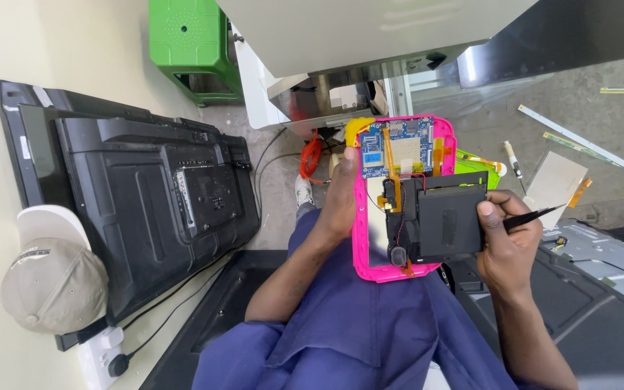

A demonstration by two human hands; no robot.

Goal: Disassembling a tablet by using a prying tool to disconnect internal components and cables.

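Head view, everything placed relative to the opened pink tablet (370, 238):

- Tablet sits back-off over the person's lap, blue trousers below it. Pink shell frames a blue circuit board (397, 146) at the far end and a black battery pack (451, 220) at the near end. Orange flex strips run between board and battery; thin red and black wires go down to a small round speaker (398, 256) at the near edge.
- Left hand (341, 198) grips the tablet's left edge, fingers wrapped around the shell, thumb side up toward the board.
- Right hand (508, 242) is at the tablet's right edge, touching the battery corner, fingers pinched on black tweezers (537, 215) whose length points away to the right.
- Green cover piece (478, 167) lies just behind the tablet's right side.
- Left of the tablet, well apart: a black TV back panel (160, 195) leaning at the wall, a beige cap (53, 271) resting on its edge, and a green plastic stool (191, 47) further up.
- Right of the tablet: loose strips and a flat grey panel on the floor.
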